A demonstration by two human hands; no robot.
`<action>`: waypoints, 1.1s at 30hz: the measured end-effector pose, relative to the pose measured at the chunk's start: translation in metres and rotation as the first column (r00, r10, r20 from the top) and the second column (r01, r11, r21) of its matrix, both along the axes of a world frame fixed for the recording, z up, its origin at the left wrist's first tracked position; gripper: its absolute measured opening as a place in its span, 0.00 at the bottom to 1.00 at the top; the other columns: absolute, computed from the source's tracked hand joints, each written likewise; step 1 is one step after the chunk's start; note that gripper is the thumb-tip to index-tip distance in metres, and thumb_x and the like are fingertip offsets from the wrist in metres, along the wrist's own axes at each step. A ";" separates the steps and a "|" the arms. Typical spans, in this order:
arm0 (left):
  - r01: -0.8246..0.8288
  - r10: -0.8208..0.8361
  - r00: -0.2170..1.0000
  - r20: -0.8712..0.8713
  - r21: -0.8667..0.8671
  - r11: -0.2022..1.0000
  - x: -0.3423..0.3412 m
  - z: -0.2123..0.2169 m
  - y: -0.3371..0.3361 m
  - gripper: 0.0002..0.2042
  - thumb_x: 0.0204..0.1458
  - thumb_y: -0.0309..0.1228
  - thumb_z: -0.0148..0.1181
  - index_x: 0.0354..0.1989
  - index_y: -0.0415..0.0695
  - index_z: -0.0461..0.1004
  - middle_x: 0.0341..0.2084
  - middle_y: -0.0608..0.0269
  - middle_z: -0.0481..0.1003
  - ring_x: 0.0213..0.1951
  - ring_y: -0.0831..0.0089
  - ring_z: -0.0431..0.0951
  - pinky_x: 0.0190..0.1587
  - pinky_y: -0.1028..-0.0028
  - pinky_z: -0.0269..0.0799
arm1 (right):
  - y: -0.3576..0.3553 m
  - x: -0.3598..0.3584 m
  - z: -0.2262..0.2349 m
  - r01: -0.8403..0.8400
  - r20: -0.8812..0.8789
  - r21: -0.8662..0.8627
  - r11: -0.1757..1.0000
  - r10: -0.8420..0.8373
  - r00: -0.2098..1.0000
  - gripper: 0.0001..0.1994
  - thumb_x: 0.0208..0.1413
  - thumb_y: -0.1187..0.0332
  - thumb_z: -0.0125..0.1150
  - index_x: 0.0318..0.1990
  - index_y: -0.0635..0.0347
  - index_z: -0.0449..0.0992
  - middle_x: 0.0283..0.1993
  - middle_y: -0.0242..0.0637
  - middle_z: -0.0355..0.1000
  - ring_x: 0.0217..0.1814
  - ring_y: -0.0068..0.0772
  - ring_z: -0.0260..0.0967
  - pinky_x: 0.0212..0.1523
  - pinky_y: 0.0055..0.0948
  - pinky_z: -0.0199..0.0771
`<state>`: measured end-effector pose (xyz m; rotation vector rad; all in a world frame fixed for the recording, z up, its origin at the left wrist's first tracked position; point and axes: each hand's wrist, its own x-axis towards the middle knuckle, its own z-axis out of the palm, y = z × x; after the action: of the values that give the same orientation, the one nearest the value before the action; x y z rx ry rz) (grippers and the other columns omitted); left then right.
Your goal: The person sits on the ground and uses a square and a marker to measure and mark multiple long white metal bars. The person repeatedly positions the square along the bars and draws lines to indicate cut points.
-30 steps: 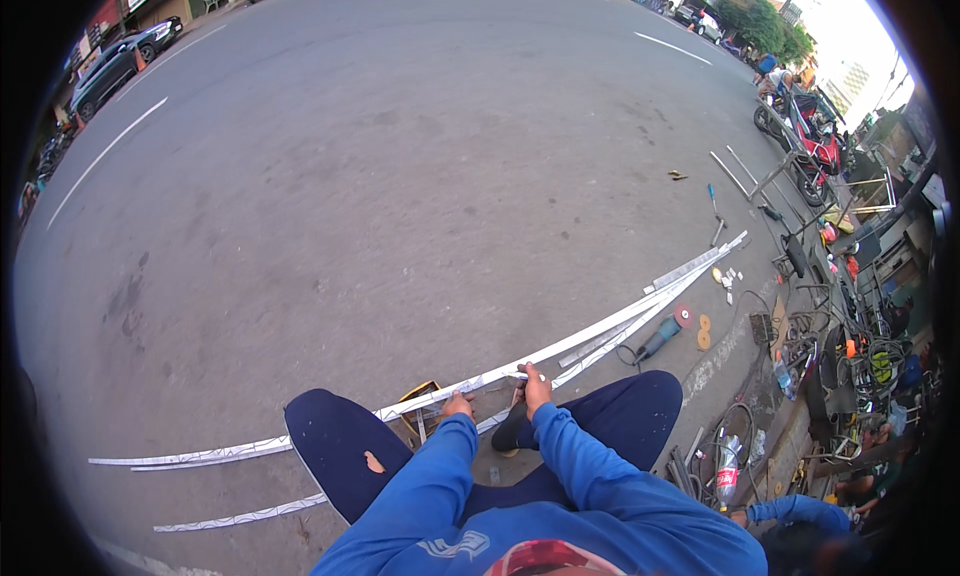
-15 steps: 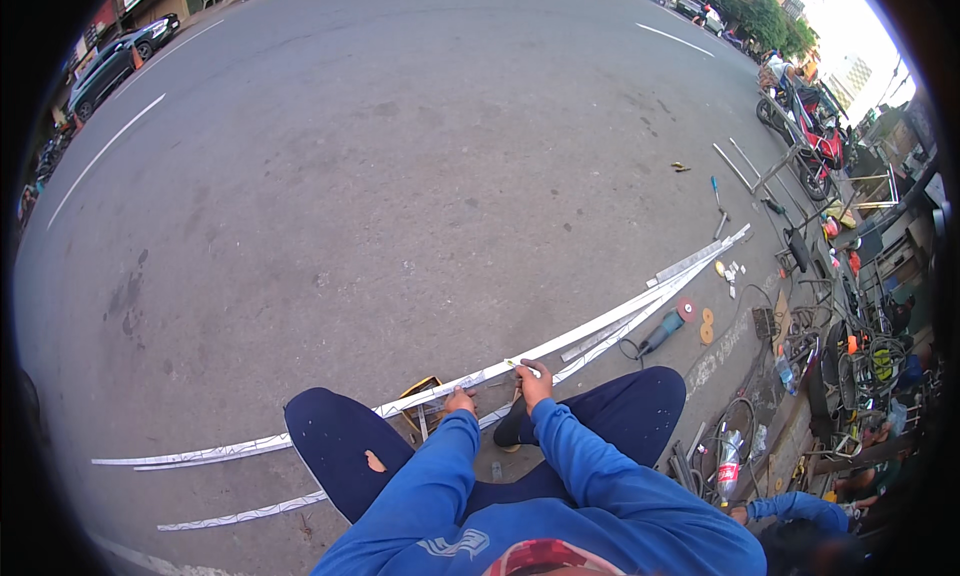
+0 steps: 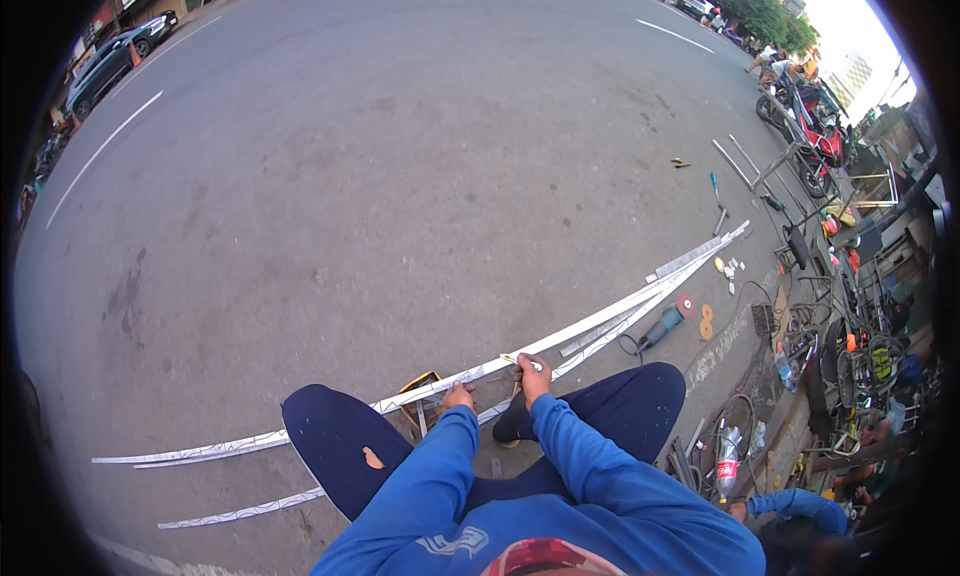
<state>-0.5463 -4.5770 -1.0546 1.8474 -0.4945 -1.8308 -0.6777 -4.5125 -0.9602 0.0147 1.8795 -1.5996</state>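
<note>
A long white metal bar (image 3: 590, 323), with dark marks along parts of it, runs across in front of my knees. My left hand (image 3: 459, 396) has its fingers closed on the bar's near edge. In my right hand (image 3: 535, 376) is a slim white marker pen (image 3: 521, 362), its yellowish tip end over the bar, to the right of my left hand. Whether the tip touches is too small to tell. A second marked white strip (image 3: 245, 513) lies nearer to me, passing under my legs. Between my knees, a yellow-edged tool box (image 3: 418, 383) sits partly under the bar.
To the right lie an angle grinder (image 3: 665, 324), tan discs (image 3: 706, 323) and a blue-handled hammer (image 3: 718, 204). Farther right are tangled cables, a plastic bottle (image 3: 728, 461), another person's blue sleeve (image 3: 800, 504) and a red motorcycle (image 3: 825, 146). A dark car (image 3: 100, 76) stands far left.
The pen in my right hand has shifted slightly away from me over the bar. My left hand stays in place. Far right, a person near the motorcycle has moved.
</note>
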 end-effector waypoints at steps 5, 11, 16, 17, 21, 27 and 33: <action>0.001 -0.002 1.000 0.020 0.016 1.000 0.000 0.007 0.001 0.17 0.62 0.38 0.44 0.43 0.36 0.72 0.24 0.59 0.79 0.12 0.73 0.64 0.16 0.72 0.60 | 0.000 0.000 -0.002 0.001 0.037 0.035 0.999 -0.002 0.999 0.11 0.55 0.59 0.60 0.38 0.56 0.74 0.25 0.30 0.72 0.20 0.19 0.65 0.21 0.20 0.62; -0.017 0.017 1.000 0.001 0.006 1.000 0.000 0.014 0.001 0.18 0.62 0.38 0.44 0.46 0.35 0.71 0.26 0.57 0.80 0.12 0.74 0.65 0.16 0.73 0.61 | 0.000 0.002 -0.004 0.003 0.063 0.076 0.997 -0.007 0.998 0.12 0.57 0.57 0.58 0.38 0.56 0.73 0.24 0.31 0.72 0.18 0.20 0.65 0.20 0.21 0.62; 0.012 -0.012 1.000 -0.009 -0.009 1.000 0.001 0.023 0.003 0.17 0.62 0.38 0.43 0.46 0.35 0.71 0.26 0.58 0.80 0.13 0.74 0.65 0.17 0.74 0.62 | 0.001 0.002 -0.002 -0.060 0.086 0.078 0.995 0.054 0.995 0.13 0.58 0.56 0.58 0.38 0.56 0.73 0.23 0.31 0.72 0.18 0.21 0.66 0.20 0.22 0.63; 0.012 -0.012 1.000 -0.001 -0.012 1.000 0.001 0.024 0.003 0.17 0.62 0.38 0.43 0.46 0.35 0.71 0.26 0.58 0.80 0.13 0.74 0.65 0.18 0.74 0.62 | 0.001 0.002 -0.002 -0.031 0.063 0.111 0.993 0.024 0.998 0.12 0.58 0.56 0.58 0.38 0.56 0.73 0.23 0.31 0.72 0.18 0.21 0.66 0.20 0.22 0.64; 0.040 -0.040 0.999 0.008 -0.021 0.999 0.002 0.028 0.003 0.17 0.62 0.38 0.43 0.44 0.35 0.72 0.26 0.58 0.80 0.14 0.74 0.66 0.18 0.73 0.62 | 0.001 0.001 -0.004 0.001 0.071 0.043 0.999 -0.004 0.997 0.12 0.57 0.57 0.59 0.39 0.55 0.74 0.23 0.30 0.71 0.19 0.21 0.67 0.20 0.23 0.64; 0.027 -0.027 0.999 0.031 0.012 1.000 0.000 0.027 0.002 0.17 0.62 0.38 0.44 0.42 0.35 0.73 0.24 0.59 0.79 0.14 0.73 0.67 0.18 0.71 0.62 | 0.003 -0.001 -0.016 -0.005 0.044 -0.004 1.000 0.005 0.999 0.11 0.56 0.59 0.60 0.39 0.55 0.74 0.24 0.29 0.70 0.20 0.20 0.66 0.21 0.22 0.64; -0.042 0.040 0.999 0.037 0.061 0.997 -0.008 0.017 0.001 0.18 0.62 0.38 0.44 0.40 0.35 0.74 0.24 0.58 0.79 0.14 0.73 0.67 0.19 0.71 0.63 | 0.002 -0.001 -0.016 -0.049 0.021 -0.006 0.999 0.049 0.999 0.11 0.56 0.61 0.60 0.42 0.55 0.75 0.25 0.29 0.70 0.21 0.20 0.65 0.21 0.22 0.63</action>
<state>-0.5542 -4.5762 -1.0373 1.9192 -0.4136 -1.8077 -0.6788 -4.5101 -0.9762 -0.0167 1.8458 -1.5652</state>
